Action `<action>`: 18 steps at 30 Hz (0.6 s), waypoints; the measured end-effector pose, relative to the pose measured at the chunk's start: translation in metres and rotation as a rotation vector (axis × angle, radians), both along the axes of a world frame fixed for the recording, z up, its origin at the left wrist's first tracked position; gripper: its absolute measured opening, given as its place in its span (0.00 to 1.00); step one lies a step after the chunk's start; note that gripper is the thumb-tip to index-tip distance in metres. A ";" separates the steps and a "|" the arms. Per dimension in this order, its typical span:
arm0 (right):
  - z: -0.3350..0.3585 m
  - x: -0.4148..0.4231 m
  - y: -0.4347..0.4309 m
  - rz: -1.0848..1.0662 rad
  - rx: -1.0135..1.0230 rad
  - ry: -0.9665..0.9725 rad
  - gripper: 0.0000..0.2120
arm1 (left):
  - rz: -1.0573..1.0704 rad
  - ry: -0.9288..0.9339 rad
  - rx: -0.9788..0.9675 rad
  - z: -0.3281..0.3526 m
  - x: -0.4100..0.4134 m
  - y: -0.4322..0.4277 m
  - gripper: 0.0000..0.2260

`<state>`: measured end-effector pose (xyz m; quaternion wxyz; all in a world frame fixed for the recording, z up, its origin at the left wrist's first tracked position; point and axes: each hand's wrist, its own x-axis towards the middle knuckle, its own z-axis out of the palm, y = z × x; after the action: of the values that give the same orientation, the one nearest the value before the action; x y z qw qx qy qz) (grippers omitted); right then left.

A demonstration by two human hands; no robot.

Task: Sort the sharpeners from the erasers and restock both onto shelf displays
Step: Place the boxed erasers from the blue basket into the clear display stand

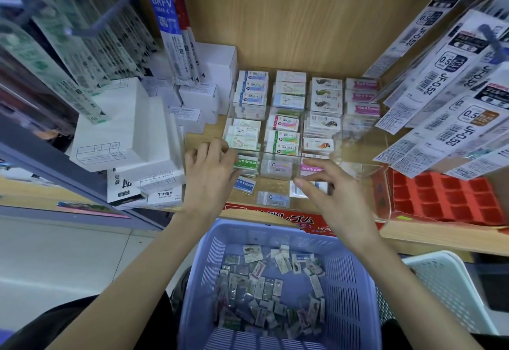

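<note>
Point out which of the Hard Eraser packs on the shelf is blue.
The blue Hard Eraser pack lies loose at the front, just below the green one beside the left hand; the rest are pink.

basket erasers (271, 291) blurred, unreadable

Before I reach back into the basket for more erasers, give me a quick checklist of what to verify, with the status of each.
1. Left hand free: cannot tell; its fingers rest against the green Hard Eraser stack and may hide one.
2. Right hand free: ok; fingers spread, nothing visible in the grip.
3. Stock left in the purple basket: ok; many wrapped erasers lie on its floor.
4. Room in the clear display tray: ok; the front right compartment looks empty.
5. Loose blue Hard Eraser in front of the green stack: not ok; it lies askew.
6. Sharpeners sorted out: cannot tell; none recognizable.
</note>
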<state>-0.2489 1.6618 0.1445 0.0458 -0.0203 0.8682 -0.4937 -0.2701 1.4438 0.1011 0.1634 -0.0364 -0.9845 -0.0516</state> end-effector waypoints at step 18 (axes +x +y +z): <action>0.011 0.031 -0.014 -0.018 -0.289 -0.017 0.09 | -0.522 -0.353 0.657 0.054 0.047 0.025 0.23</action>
<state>-0.2180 1.6475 0.1555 0.0453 -0.0150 0.7877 -0.6142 -0.2231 1.4693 0.1547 -0.0227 -0.2201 -0.8866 -0.4062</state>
